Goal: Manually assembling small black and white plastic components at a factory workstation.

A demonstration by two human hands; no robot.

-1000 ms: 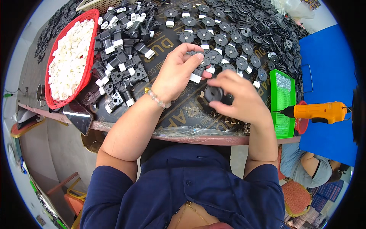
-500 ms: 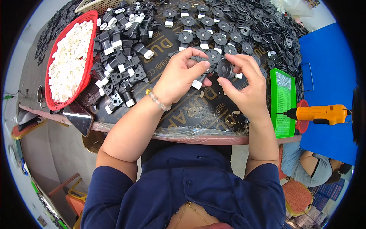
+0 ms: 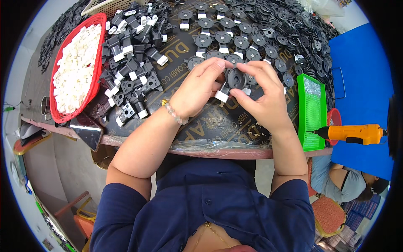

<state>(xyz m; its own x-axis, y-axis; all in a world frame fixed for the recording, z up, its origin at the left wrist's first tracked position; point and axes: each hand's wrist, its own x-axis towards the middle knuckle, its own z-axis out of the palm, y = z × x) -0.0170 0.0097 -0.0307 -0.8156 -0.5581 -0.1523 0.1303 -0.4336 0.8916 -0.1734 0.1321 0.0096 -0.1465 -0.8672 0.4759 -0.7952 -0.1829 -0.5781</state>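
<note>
My left hand [image 3: 201, 86] is closed on a black plastic bracket with a white end cap [image 3: 221, 96], its body mostly hidden by the fingers. In my right hand [image 3: 265, 90], thumb and fingers pinch a round black disc [image 3: 236, 78] by its edge. The disc is tilted and meets the bracket, or nearly so; I cannot tell whether they are joined. Beyond my hands, several black discs on white-capped brackets [image 3: 202, 40] lie in rows on the dark printed board [image 3: 184, 134].
At left are a red basket [image 3: 53, 90] of white caps and a heap of capped black brackets [image 3: 136, 80]. Loose discs [image 3: 310, 33] pile up far right. A green tray [image 3: 312, 126] with small screws, a red bowl [image 3: 334, 115] and an orange electric screwdriver [image 3: 354, 134] are at right.
My right hand has moved left with the disc, bringing it against or close to the bracket in my left hand. The orange screwdriver has dropped slightly in view.
</note>
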